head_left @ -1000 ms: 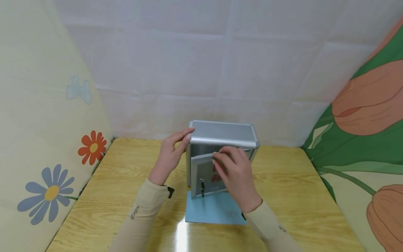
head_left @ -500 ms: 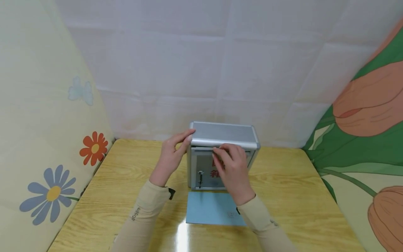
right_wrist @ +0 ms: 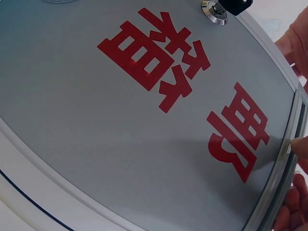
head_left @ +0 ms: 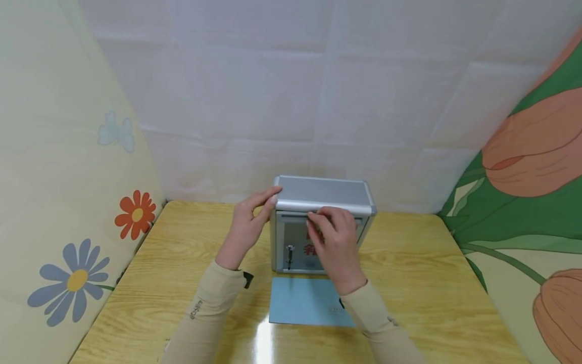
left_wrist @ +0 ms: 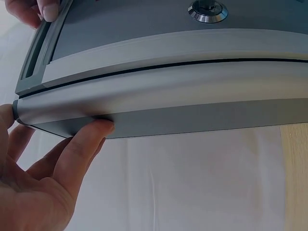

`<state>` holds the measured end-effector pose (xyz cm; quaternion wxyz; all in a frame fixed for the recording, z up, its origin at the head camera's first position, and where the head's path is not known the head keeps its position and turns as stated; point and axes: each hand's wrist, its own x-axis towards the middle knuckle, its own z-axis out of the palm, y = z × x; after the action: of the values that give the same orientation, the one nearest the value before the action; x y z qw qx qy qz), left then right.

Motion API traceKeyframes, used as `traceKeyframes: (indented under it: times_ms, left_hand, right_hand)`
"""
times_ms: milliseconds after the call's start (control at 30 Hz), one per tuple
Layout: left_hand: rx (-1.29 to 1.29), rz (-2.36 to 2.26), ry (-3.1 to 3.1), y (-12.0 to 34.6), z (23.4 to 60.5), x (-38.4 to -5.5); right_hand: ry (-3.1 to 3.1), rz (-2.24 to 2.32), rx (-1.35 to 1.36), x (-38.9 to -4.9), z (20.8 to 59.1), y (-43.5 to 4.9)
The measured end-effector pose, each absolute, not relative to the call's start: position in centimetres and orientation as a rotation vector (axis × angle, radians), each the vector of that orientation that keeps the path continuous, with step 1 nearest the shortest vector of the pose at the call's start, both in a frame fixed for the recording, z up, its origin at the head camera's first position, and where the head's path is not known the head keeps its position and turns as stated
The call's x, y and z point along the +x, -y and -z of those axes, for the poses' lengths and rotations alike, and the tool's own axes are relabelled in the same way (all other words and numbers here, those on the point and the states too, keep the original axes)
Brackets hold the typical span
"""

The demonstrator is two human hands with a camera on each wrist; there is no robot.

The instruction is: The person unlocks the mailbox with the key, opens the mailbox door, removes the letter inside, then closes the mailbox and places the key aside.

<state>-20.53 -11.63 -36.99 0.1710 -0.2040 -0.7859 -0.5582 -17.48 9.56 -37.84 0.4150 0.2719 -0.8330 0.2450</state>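
Wooden table (head_left: 409,283), bare grain at right. Silver metal box (head_left: 323,194) upright near far edge, long axis left-right, front door (head_left: 295,242) flush, facing wearer. Blue sheet (head_left: 304,301) flat just before it. Left hand (head_left: 245,227) at left top corner, fingers straight, bracing. Right hand (head_left: 334,242) nearer the door, fingertips (head_left: 313,218) curled against its upper edge. Key (head_left: 289,253) in lock, leftward of those fingers, untouched.
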Motion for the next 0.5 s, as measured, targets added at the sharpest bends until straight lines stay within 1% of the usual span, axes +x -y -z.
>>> traceKeyframes:
  times_ms: [500]
  left_hand:
    - [-0.585,1.605,2.219,11.72,37.02,-20.56]
  right_hand:
    - [2.092,-0.632,0.667,-17.7,37.97,-9.37]
